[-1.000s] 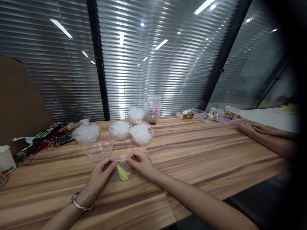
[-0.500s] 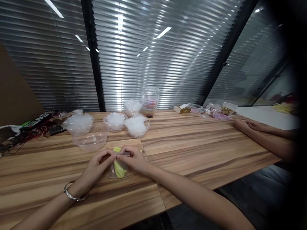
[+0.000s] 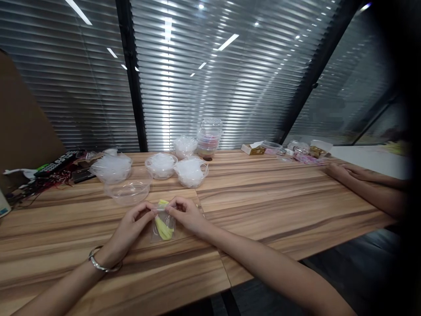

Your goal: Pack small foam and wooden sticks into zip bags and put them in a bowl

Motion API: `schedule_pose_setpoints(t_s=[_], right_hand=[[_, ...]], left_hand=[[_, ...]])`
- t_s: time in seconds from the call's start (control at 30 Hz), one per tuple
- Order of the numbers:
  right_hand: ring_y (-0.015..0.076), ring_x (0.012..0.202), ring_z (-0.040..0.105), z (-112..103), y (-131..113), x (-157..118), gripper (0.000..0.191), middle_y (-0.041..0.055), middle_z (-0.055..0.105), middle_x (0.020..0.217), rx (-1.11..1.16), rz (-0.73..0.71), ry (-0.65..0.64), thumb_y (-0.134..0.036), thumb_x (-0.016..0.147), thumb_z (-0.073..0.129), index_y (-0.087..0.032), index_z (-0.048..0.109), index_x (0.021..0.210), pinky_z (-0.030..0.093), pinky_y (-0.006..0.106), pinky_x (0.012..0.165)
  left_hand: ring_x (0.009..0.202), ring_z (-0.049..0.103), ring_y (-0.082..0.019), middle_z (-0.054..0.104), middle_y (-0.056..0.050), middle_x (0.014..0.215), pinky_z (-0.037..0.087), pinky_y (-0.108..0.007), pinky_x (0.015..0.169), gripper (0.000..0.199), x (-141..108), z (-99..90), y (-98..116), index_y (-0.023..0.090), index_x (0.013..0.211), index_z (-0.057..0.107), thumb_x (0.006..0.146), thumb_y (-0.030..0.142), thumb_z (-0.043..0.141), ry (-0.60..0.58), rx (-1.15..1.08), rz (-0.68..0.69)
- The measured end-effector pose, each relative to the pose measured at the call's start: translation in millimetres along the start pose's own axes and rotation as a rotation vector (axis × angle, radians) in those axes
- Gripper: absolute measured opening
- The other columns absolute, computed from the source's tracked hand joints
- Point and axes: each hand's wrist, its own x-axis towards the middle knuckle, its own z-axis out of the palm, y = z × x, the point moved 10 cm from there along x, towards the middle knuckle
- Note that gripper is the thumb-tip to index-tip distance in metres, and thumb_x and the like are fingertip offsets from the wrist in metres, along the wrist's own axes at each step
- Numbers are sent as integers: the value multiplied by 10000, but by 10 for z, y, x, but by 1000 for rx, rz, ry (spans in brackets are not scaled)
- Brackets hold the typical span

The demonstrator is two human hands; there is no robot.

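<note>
Between my hands is a small clear plastic bag (image 3: 163, 226) with a bundle of soft yellow strips inside. My left hand (image 3: 137, 218) pinches the bag's top edge at its left corner, thumb against fingers. At the right corner of the same edge, my right hand (image 3: 184, 213) pinches it too. The bag hangs just over the wooden table (image 3: 263, 206). Some more yellow material (image 3: 162, 202) shows behind the bag's top edge; what it is I cannot tell. A clear empty plastic bowl (image 3: 127, 193) stands beyond my left hand.
Plastic bowls filled with clear bags (image 3: 190, 172) stand beyond my hands. Behind them is a stack of clear tubs (image 3: 209, 138). A dark keyboard-like object (image 3: 55, 163) and red wires lie at left. Another person's forearms (image 3: 365, 188) rest on the table at right, near a small box (image 3: 253, 149).
The bag's top edge is now stretched between my fingertips, and my hands have parted slightly. The whole view has shifted a little. The other person's arms stay resting.
</note>
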Motion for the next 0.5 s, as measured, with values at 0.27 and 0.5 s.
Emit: schedule_pose_setpoints(t_s=[0.27, 0.5], right_hand=[[118, 689, 527, 128, -42, -59, 242, 13, 585, 751, -158, -73, -81, -381, 857, 524, -154, 585, 801, 418, 230, 632], [181, 1189, 432, -695, -744, -186, 430, 88, 479, 1264, -255, -393, 483, -273, 898, 464, -236, 360, 1314, 322, 359, 1018]], left_hand=[[785, 538, -179, 618, -43, 799, 418, -250, 729, 233, -2, 104, 23, 167, 787, 637, 791, 395, 586, -87, 46, 34], [698, 518, -136, 595, -14, 771, 393, -204, 620, 252, -5, -54, -80, 165, 802, 602, 791, 416, 592, 49, -36, -49]])
